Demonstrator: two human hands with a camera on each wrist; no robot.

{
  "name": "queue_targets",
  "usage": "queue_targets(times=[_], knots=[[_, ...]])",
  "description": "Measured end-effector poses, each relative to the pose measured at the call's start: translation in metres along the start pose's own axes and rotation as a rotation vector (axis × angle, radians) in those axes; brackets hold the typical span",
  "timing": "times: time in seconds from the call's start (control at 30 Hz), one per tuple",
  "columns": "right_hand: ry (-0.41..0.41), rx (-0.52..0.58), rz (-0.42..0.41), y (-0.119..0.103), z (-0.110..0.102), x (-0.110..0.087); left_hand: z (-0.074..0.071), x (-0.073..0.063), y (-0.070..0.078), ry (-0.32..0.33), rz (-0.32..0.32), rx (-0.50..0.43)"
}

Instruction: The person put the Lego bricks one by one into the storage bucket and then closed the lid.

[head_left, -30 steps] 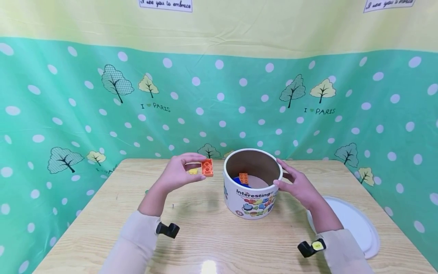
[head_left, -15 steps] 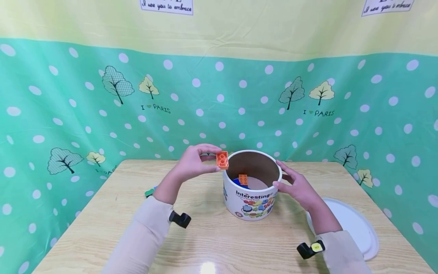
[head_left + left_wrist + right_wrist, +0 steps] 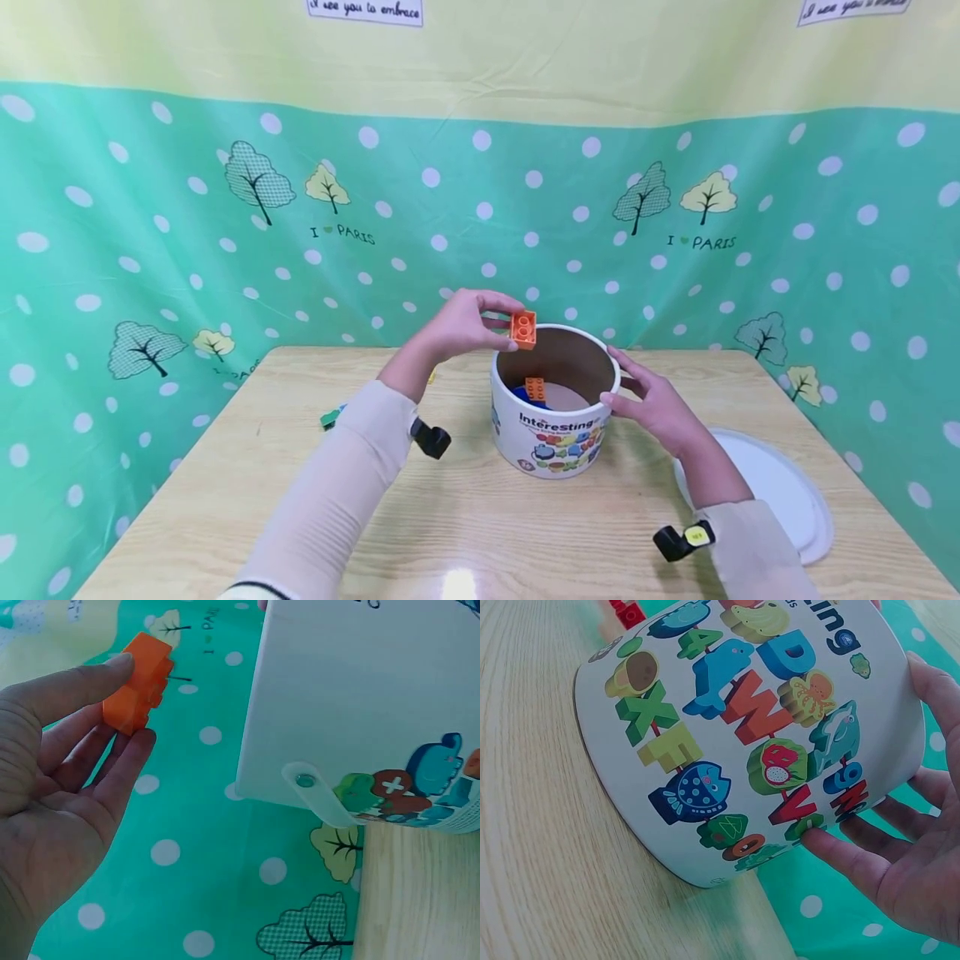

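Observation:
My left hand [image 3: 468,325] pinches an orange toy brick [image 3: 522,330] between thumb and fingertips, up over the left rim of a white round bucket [image 3: 510,437]. In the left wrist view that brick [image 3: 135,686] shows its studs toward the bucket's wall. My right hand [image 3: 656,408] holds the bucket by its right side, thumb and fingers spread on the rim and outer wall. Inside the bucket lie another orange brick [image 3: 535,389] and a blue piece [image 3: 521,395]. Colourful printed letters and animals cover the bucket's outside in the right wrist view.
A white round lid [image 3: 783,500] lies on the wooden table [image 3: 570,542], partly under my right forearm. To the left, a green brick [image 3: 329,419] sits by my left sleeve. Something small and yellow [image 3: 431,377] peeks out behind my left forearm. A dotted green curtain [image 3: 480,225] hangs behind.
My left hand has carried the orange brick rightward and up, from left of the bucket to over its rim. The right hand and the bucket have stayed in place.

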State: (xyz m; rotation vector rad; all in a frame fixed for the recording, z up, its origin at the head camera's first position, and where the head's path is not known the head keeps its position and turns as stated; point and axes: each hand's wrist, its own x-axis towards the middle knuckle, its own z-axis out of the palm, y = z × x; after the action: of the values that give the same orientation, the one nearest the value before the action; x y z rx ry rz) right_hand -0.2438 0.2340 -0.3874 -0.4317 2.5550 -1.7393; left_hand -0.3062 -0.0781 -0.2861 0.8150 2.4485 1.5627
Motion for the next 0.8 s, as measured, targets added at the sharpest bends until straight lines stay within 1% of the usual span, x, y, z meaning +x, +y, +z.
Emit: queue_targets(times=[0.2, 0.43, 0.53, 0.67, 0.73, 0.8], knots=[[-0.002, 0.009, 0.005, -0.002, -0.001, 0.0, 0.008, 0.019, 0.003, -0.046, -0.035, 0.029], [0.004, 0.005, 0.019, 0.0, 0.0, 0.0, 0.016, 0.033, 0.0, -0.09, -0.08, 0.034], [0.002, 0.012, 0.014, 0.001, 0.0, 0.0, 0.019, 0.038, -0.002, -0.095, -0.099, 0.048], [0.003, 0.014, 0.015, 0.0, 0.0, 0.0, 0.02, 0.044, -0.003, -0.089, -0.151, 0.068], [0.004, 0.011, 0.015, 0.0, 0.0, -0.001, 0.02, 0.047, -0.003, -0.085, -0.176, 0.068], [0.005, 0.005, 0.014, 0.0, 0.001, -0.001, 0.02, 0.048, -0.004, -0.085, -0.188, 0.06]])
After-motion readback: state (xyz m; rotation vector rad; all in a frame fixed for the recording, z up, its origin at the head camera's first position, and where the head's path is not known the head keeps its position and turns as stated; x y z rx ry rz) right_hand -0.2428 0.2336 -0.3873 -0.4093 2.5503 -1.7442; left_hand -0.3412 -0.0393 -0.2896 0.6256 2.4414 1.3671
